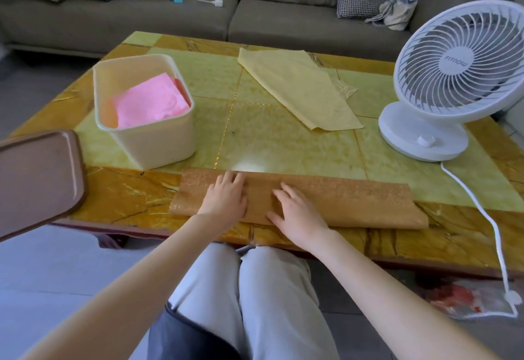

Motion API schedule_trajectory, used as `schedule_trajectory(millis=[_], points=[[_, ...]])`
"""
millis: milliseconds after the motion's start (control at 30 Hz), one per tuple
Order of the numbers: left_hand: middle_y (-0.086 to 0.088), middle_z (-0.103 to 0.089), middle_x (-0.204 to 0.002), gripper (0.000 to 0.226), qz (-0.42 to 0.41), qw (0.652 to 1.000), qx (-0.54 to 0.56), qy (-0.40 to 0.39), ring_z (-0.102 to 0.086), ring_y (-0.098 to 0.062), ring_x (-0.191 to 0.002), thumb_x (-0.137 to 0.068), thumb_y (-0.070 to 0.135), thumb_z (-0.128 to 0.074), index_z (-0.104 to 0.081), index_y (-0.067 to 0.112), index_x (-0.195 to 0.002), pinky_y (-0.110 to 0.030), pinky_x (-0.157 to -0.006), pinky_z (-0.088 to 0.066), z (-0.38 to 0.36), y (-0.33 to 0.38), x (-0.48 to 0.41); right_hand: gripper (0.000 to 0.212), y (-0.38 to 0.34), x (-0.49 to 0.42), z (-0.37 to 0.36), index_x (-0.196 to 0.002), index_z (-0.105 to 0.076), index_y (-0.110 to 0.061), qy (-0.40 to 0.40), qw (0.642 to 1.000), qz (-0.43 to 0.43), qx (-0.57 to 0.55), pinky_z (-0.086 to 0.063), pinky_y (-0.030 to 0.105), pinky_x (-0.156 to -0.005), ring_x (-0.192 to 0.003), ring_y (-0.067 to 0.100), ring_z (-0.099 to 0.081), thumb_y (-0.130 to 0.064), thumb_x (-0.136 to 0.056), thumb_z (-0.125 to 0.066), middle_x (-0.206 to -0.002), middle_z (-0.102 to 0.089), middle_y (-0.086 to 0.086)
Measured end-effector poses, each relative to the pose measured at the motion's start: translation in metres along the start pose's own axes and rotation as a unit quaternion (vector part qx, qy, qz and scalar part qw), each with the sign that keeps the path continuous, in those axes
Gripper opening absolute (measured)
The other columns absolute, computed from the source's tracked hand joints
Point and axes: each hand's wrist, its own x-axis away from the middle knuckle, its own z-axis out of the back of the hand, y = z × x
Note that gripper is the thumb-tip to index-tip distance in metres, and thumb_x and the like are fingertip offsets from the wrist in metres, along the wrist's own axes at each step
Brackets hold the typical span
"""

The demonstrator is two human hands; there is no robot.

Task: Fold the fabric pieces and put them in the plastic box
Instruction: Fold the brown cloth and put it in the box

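Note:
An orange-brown fabric piece [354,201] lies folded into a long strip along the table's near edge. My left hand [225,196] rests flat on its left half with straight fingers. My right hand [297,212] presses flat on its middle, fingers spread. A pale yellow fabric piece [300,87] lies loosely folded at the table's far middle. The cream plastic box [158,144] stands at the left of the table and holds a folded pink fabric [150,101] over an orange one.
A white desk fan [442,82] stands at the table's right, its cord [487,218] trailing over the near edge to the floor. A brown lid [37,175] overhangs the table's left corner. A grey sofa [255,19] with cushions lies beyond. My knees are under the near edge.

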Motion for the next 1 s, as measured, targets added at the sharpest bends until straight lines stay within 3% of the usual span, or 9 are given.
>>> schedule_trajectory(millis=[167,367,567,633,733,833,1000], points=[[-0.004,-0.037,-0.139,0.044,0.040,0.999,0.007,0.001,-0.034,-0.025,-0.127,-0.096,0.035,-0.042,-0.037,0.019,-0.137,-0.035,-0.103,-0.031,0.004,-0.034,0.019,0.064,-0.004,-0.005,-0.005,-0.150,-0.016,-0.019,-0.026,0.999,-0.033,0.025,-0.011,0.050,-0.117,-0.146,0.026,-0.003,-0.046,-0.097,-0.039,-0.159,-0.007,0.000],[-0.009,-0.039,-0.132,0.042,0.125,0.992,-0.004,0.021,-0.036,-0.029,-0.121,-0.095,0.038,-0.044,-0.040,0.016,-0.132,-0.038,-0.099,-0.033,0.011,-0.055,0.042,0.073,-0.014,-0.008,-0.004,-0.151,-0.013,-0.019,-0.039,0.994,-0.050,0.094,-0.018,0.054,-0.114,-0.146,0.030,-0.005,-0.059,-0.093,-0.033,-0.159,-0.006,0.002],[-0.016,-0.038,-0.128,0.060,0.188,0.980,0.063,0.019,-0.042,-0.034,-0.114,-0.091,0.036,-0.056,-0.031,0.007,-0.136,-0.037,-0.094,-0.039,0.023,-0.059,0.051,0.076,-0.023,-0.008,-0.012,-0.151,-0.008,-0.017,-0.034,0.990,-0.067,0.122,-0.012,0.053,-0.116,-0.146,0.031,-0.001,-0.061,-0.093,-0.029,-0.159,-0.002,0.004],[-0.018,-0.037,-0.125,0.063,0.209,0.971,0.118,0.011,-0.048,-0.036,-0.111,-0.087,0.033,-0.063,-0.031,0.005,-0.133,-0.038,-0.090,-0.043,0.028,-0.060,0.050,0.069,-0.025,-0.007,-0.014,-0.151,-0.008,-0.017,-0.019,0.992,-0.039,0.119,-0.007,0.048,-0.118,-0.147,0.027,0.002,-0.053,-0.097,-0.030,-0.160,-0.001,0.003],[-0.018,-0.047,-0.119,0.062,0.249,0.956,0.154,-0.013,-0.055,-0.035,-0.105,-0.083,0.033,-0.068,-0.033,0.002,-0.124,-0.036,-0.077,-0.045,0.032,-0.063,0.047,0.052,-0.033,-0.005,-0.018,-0.151,-0.013,-0.020,-0.003,0.994,0.056,0.089,-0.003,0.039,-0.119,-0.147,0.019,0.002,-0.023,-0.103,-0.032,-0.160,-0.003,-0.003],[-0.013,-0.059,-0.109,0.063,0.263,0.958,0.105,-0.047,-0.059,-0.030,-0.098,-0.082,0.044,-0.066,-0.037,0.001,-0.118,-0.033,-0.066,-0.043,0.036,-0.067,0.045,0.062,-0.042,-0.006,-0.020,-0.151,-0.014,-0.021,-0.024,0.995,0.076,0.058,-0.004,0.035,-0.120,-0.147,0.018,-0.002,0.004,-0.096,-0.030,-0.159,-0.007,-0.005],[-0.005,-0.061,-0.094,0.035,0.239,0.969,0.052,-0.039,-0.053,-0.022,-0.081,-0.084,0.047,-0.060,-0.048,0.015,-0.085,-0.031,-0.067,-0.043,0.041,-0.065,0.048,0.064,-0.049,-0.012,-0.017,-0.150,-0.016,-0.022,-0.049,0.996,0.053,0.051,-0.008,0.040,-0.120,-0.147,0.018,-0.003,0.008,-0.094,-0.026,-0.159,-0.008,-0.005]])
